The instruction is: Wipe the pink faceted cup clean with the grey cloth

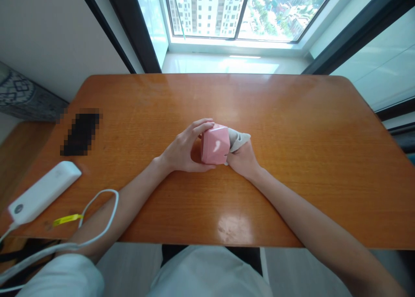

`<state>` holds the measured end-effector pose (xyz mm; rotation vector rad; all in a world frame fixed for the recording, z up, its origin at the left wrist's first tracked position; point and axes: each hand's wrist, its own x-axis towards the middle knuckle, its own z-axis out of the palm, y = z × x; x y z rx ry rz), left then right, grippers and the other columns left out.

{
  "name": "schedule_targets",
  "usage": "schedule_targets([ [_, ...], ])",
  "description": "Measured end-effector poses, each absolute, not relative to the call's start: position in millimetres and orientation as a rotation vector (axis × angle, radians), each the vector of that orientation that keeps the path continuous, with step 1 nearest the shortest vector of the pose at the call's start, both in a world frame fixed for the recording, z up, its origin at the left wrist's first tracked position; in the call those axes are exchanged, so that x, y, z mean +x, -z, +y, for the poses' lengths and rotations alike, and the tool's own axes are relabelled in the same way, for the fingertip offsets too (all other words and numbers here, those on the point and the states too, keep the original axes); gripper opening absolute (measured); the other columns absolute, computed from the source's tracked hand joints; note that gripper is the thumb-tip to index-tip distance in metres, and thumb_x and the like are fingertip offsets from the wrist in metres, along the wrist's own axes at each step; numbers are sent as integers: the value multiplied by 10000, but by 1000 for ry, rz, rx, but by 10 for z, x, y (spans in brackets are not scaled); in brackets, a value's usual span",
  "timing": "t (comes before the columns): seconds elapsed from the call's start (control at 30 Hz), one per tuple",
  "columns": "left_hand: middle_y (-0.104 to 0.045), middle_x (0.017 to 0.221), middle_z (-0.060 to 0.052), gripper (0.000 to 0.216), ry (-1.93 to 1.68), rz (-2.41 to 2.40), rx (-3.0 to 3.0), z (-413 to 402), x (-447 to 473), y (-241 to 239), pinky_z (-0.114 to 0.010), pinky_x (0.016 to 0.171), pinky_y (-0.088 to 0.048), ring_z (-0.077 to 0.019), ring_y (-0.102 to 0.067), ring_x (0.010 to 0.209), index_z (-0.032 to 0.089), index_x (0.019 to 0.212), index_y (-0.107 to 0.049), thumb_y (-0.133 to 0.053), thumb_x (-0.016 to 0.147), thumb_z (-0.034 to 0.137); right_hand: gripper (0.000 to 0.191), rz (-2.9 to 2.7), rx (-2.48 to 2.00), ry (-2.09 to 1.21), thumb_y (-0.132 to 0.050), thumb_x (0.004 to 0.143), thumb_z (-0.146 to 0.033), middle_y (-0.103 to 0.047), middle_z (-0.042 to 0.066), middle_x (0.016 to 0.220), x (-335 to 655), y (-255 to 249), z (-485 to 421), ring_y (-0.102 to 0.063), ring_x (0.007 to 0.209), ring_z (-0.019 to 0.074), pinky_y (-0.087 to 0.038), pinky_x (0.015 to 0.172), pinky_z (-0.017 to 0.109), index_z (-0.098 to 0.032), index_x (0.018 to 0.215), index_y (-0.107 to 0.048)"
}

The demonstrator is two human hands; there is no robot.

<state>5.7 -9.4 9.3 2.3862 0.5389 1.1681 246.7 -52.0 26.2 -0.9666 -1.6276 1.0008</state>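
A small glossy pink box-like object [215, 145] is between my hands, over the middle of the wooden table. My left hand [193, 148] grips it from the left, fingers over its far side and thumb along its near side. On its right side my right hand [243, 158] clutches a light grey cloth [238, 139], bunched and touching the pink object. The right hand's fingertips are hidden behind the cloth and the object. I cannot tell whether the pink object rests on the table.
The wooden table [308, 158] spans the view, with windows behind it. At the left lie a pixelated dark rectangle [81, 132] and a white power strip [45, 193]. A white cable [113, 215] with a yellow tag [67, 219] loops over my left forearm.
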Motion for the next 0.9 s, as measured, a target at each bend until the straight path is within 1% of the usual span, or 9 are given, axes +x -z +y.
schedule_targets([
  [0.1,-752,1428,-158,1177,-1089,661,2284,-99,35,-82,-421,921,-663,-335,-810,1144,262,1656,-464,-982,710,732,223,-1730,-1000,-903,-796,906,-274,-904,45,1081,2494,-212,-558,-840,920,262,-693,868,400,-256,1121,-852],
  [0.2,-799,1244,-120,1081,-1067,736,2239,-111,18,-82,-416,848,-614,-296,-782,962,231,1568,-535,-833,769,895,133,-1826,-1003,-649,-758,925,-275,-900,51,1003,2497,-155,-588,-844,858,256,-704,826,386,-261,1034,-834],
  [0.33,-808,1243,-164,1013,-1057,811,2159,-153,40,-118,-513,972,-584,-356,-761,1061,191,1392,-680,-498,903,1059,166,-1867,-887,-418,-752,929,-298,-915,80,1099,2476,-89,-615,-880,955,271,-739,871,378,-273,1076,-823],
  [0.43,-775,1411,-185,1021,-1052,766,2074,-159,58,-131,-564,1116,-580,-390,-759,1238,205,1489,-676,-443,957,1045,236,-1860,-944,-438,-747,942,-323,-916,82,1126,2468,-72,-607,-885,1008,281,-743,915,395,-277,1159,-828],
  [0.6,-418,1849,-180,1215,-1137,510,2325,-63,11,-71,-670,1331,-504,-460,-487,1685,379,1831,-292,-690,872,1009,243,-1734,-1072,-732,-776,926,-337,-906,64,1102,2475,-175,-529,-850,993,280,-720,992,449,-266,1150,-834],
  [0.67,-284,1920,-141,1304,-1108,480,2518,-20,-18,-24,-699,1332,-510,-469,-398,1744,459,1849,-212,-840,811,938,230,-1657,-1029,-891,-792,935,-342,-904,53,1123,2477,-241,-488,-844,1014,271,-713,1032,458,-268,1146,-843],
  [0.73,-182,1954,-119,1273,-1086,488,2671,6,-39,19,-691,1313,-543,-454,-391,1752,484,1858,-163,-900,869,800,262,-1572,-966,-1008,-815,935,-379,-905,47,1160,2479,-291,-451,-846,1084,274,-712,1060,456,-273,1172,-851],
  [0.8,-167,1955,-133,1164,-1085,511,2756,11,-49,40,-656,1320,-553,-427,-399,1753,452,1863,-159,-884,969,625,290,-1514,-930,-1070,-836,922,-417,-906,42,1134,2481,-312,-422,-848,1111,274,-719,1054,445,-272,1172,-856],
  [0.9,-309,1900,-159,1012,-1085,556,2759,-15,-40,8,-611,1343,-543,-389,-445,1731,421,1825,-265,-865,1012,478,308,-1501,-910,-1079,-855,911,-432,-907,39,1140,2478,-309,-400,-850,1131,268,-719,1054,431,-267,1171,-856],
])
